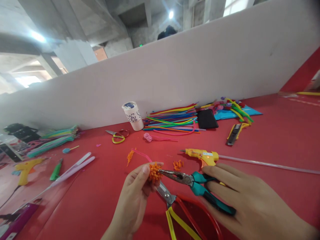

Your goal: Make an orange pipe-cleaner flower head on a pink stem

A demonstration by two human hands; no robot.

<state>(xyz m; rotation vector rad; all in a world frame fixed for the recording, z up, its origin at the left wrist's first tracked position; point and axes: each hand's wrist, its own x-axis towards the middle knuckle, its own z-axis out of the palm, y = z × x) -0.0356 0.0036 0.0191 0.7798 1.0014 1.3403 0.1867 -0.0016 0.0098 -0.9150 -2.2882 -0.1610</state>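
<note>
White, black-lettered container (135,118) stands near the partition (175,76), its contents indistinguishable. Nearer, my left hand (136,191) pinches an orange tufted bloom (154,172) above the red table (95,193). Pliers (186,179), tips at the bloom, lead rightward to my right hand (246,196), closed around their handles. Behind, yellow and green stems (242,114) lie across a blue packet (253,111); I cannot tell what it holds.

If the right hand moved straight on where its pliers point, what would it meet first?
The orange tuft in the left hand, probably; the pliers seem to touch it, depth unclear.
</note>
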